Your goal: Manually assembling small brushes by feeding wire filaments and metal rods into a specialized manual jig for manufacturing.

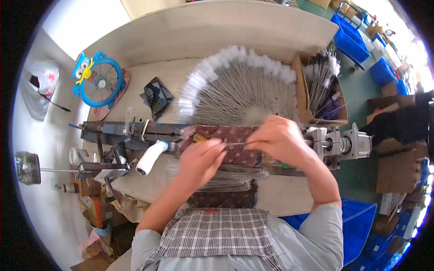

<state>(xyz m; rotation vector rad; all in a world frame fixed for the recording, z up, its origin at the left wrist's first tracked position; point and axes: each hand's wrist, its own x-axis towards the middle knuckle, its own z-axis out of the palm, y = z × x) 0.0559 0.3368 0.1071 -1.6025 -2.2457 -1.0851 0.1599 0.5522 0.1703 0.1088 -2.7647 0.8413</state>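
Note:
A thin metal wire (236,144) spans the gap between my hands, above a brown polka-dot cloth (233,156) on the bench. My left hand (202,160) pinches one end, its fingers pressed together. The other end is in my right hand (276,139), fingers closed, slightly blurred. Behind the cloth, many thin wires with white bristle tips (226,56) lie spread in a fan. A bundle of bare wires (221,180) rests between the cloth and my body. Something yellow (199,138) shows beside my left fingers; its kind is unclear.
A machine with metal clamp blocks and a motor (357,143) stands at right. On the left are a metal rail (108,131), a white handle (151,158), a blue owl-shaped fan (100,81) and a black pouch (157,97). A cardboard box (307,106) holds more brushes.

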